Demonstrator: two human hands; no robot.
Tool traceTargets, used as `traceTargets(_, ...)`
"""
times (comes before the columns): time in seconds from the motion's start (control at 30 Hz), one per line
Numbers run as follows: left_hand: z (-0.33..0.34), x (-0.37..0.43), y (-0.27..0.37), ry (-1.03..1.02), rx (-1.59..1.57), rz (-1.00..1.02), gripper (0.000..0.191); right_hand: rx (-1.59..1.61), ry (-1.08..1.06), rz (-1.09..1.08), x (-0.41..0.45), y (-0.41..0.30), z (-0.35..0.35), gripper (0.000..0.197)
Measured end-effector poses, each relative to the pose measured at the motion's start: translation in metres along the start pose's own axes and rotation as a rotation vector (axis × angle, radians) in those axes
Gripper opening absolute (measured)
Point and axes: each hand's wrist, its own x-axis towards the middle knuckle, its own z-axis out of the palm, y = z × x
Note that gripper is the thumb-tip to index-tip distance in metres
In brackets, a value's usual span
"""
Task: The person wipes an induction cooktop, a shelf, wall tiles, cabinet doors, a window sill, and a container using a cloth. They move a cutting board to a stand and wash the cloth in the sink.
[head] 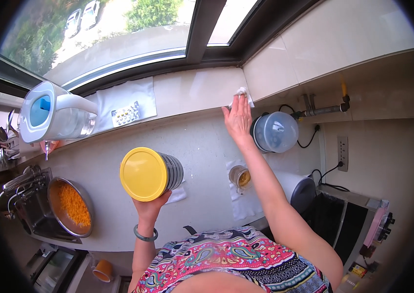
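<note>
My left hand (152, 207) holds a large can with a yellow plastic lid (144, 174) from below, above the counter, with a bracelet on the wrist. Part of a white cloth shows behind the can. My right hand (239, 119) reaches to the corner of the window ledge, its fingers pressing a crumpled white cloth or tissue (243, 93) on the tiles. Just right of that hand stands a small appliance with a translucent domed lid (276, 132). Beside my right forearm, a glass jar with yellowish contents (240, 176) stands on a white cloth (242, 207).
On the ledge (192, 89) are a water filter pitcher (53, 113) and a blister pack of pills (125, 114) on a cloth. A metal bowl of shredded orange food (71, 207) sits by the sink (38, 216). Cords hang near a wall socket (342, 154) at right.
</note>
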Motion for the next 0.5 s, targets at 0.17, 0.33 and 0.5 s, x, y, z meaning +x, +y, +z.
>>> traceTargets(0.17,-0.003,-0.001,-0.012,-0.043,0.031,-0.075,0.052,-0.002,-0.003,0.045,0.041,0.006,0.007,0.064)
traceTargets(0.33,-0.003,0.003,-0.001,-0.02,-0.001,-0.029,0.05,0.015,-0.085,0.14,0.112,-0.001,0.037,0.064)
traceTargets(0.5,-0.009,-0.008,-0.003,-0.005,0.027,-0.032,0.052,0.253,0.054,-0.087,0.087,-0.129,0.055,0.055)
